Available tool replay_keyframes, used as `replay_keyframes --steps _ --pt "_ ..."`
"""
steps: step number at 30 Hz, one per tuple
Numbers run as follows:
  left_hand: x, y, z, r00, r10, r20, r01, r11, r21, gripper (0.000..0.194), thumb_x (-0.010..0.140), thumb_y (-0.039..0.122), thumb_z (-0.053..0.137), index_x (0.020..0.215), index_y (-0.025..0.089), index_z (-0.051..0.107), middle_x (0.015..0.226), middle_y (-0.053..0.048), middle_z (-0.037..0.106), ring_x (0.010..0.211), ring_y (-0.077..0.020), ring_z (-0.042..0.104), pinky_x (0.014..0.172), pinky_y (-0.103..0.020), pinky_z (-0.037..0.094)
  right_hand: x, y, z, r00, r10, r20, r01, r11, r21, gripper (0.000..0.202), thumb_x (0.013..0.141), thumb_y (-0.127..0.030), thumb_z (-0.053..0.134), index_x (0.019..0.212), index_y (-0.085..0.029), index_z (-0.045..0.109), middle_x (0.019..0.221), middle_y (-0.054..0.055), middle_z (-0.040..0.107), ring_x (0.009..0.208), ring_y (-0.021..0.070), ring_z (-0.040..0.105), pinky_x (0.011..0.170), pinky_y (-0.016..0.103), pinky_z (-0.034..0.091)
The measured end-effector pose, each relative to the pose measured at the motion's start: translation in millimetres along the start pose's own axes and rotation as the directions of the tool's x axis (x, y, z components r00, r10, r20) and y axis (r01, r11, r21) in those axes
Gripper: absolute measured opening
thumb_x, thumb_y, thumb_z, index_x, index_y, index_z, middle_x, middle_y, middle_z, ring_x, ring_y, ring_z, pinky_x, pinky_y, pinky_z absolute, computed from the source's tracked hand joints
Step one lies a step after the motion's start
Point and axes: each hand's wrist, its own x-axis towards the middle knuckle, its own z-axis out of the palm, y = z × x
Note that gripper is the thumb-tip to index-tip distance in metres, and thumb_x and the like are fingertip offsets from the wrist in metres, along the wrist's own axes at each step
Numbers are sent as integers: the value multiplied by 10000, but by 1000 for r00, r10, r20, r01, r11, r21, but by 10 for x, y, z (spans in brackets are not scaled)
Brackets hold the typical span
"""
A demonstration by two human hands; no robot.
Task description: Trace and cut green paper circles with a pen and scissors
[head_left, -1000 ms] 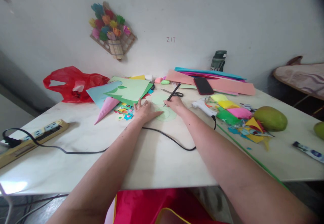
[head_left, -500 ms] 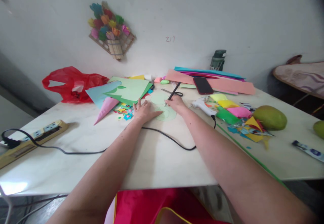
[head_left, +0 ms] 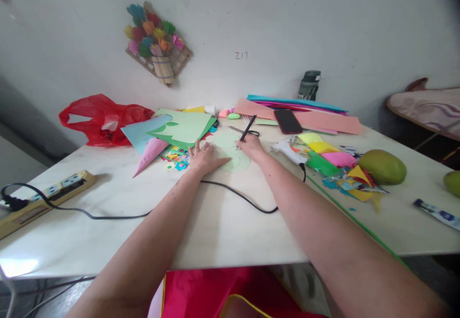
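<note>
My right hand is closed round a black pen, its top tilted up and away, its tip at a pale green paper shape. Rounded outlines show faintly on that paper, which lies flat on the white table. My left hand is spread flat with the thumb stretched onto the paper's left edge. Just beyond my right hand lie dark-handled scissors, partly hidden by the pen and hand. Small coloured paper scraps are left of my left hand.
A white glue gun sits to the right, its black cord crossing the table to a power strip. Green sheets, a red bag, a phone, coloured clay packs and a green fruit stand around.
The pen and my right hand have shifted very slightly over the paper. My left hand stays in place.
</note>
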Motion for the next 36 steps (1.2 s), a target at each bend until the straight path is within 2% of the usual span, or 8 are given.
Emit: replay_keyframes --steps 12,17,22,25,28,31,34,36 --pt "-45 23 2 997 42 -58 -40 999 34 867 668 766 338 1401 318 226 1471 11 216 1357 -289 -39 1066 -531 -29 -66 -38 -17 999 34 -37 -33 999 31 204 795 -298 527 861 -162 665 737 31 676 734 135 636 691 226 469" --pt "-80 46 13 980 133 -150 -120 988 92 676 744 678 334 1335 353 375 1452 29 269 1358 -284 -45 1053 -533 -92 -233 -175 -112 990 14 -141 -53 958 -283 274 826 -389 478 952 -220 652 823 81 686 848 202 627 736 297 445" --pt "-40 6 7 986 87 -142 -87 996 11 519 821 496 327 1318 365 398 1431 85 299 1364 -238 -1 1077 -510 -41 -322 -245 -81 998 -51 -31 33 905 -424 268 841 -365 461 1002 -228 626 874 105 674 838 224 629 726 320 436" --pt "-37 -1 -18 994 56 -92 -59 998 -31 579 770 550 408 1319 363 396 1434 79 292 1363 -256 1 1076 -525 -19 -318 -241 -72 997 -73 39 82 893 -442 286 850 -372 443 1024 -221 614 888 112 673 839 236 629 721 324 434" --pt "-85 24 -55 989 120 -91 -122 992 -21 597 687 657 471 1207 369 531 1436 66 296 1357 -301 -3 1065 -548 -31 -314 -229 -97 989 -128 68 145 880 -451 315 856 -392 426 1030 -206 610 873 117 674 843 235 626 726 312 429" --pt "-145 53 -87 955 214 -206 -222 975 -16 482 662 675 504 990 362 667 1422 74 322 1354 -317 34 1070 -529 -50 -315 -204 -114 980 -178 89 199 871 -449 318 858 -401 415 1024 -218 616 865 96 679 838 218 628 725 296 428" --pt "-165 57 -91 905 267 -330 -283 959 2 364 690 623 529 783 314 698 1394 65 373 1353 -298 81 1080 -501 -57 -293 -146 -92 973 -212 92 231 898 -374 301 847 -408 431 1005 -244 627 870 61 687 839 205 629 714 286 432" --pt "-149 44 -74 897 259 -358 -274 962 9 345 685 602 555 779 293 678 1391 49 380 1355 -286 85 1082 -505 -39 -254 -89 -60 973 -219 77 232 937 -260 282 833 -412 458 976 -250 638 869 35 692 833 188 627 707 272 435"
